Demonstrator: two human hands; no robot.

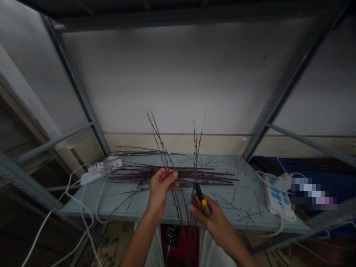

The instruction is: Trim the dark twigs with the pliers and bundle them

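Observation:
My left hand (160, 186) is closed around a thin dark twig (160, 141) that rises up and to the left, in front of the wall. My right hand (209, 217) grips a small yellow-and-black cutter (200, 199), its jaws at the base of several upright twigs (196, 148) that pass down between my hands. Behind both hands a pile of long dark twigs (178, 175) lies across the grey table (116, 200).
White power strips sit at the table's left (96, 172) and right (276, 194), with cables hanging over the edges. Short twig offcuts (239, 202) litter the top. Slanted metal frame bars (280, 96) flank the table. A red device (174, 235) sits below the front edge.

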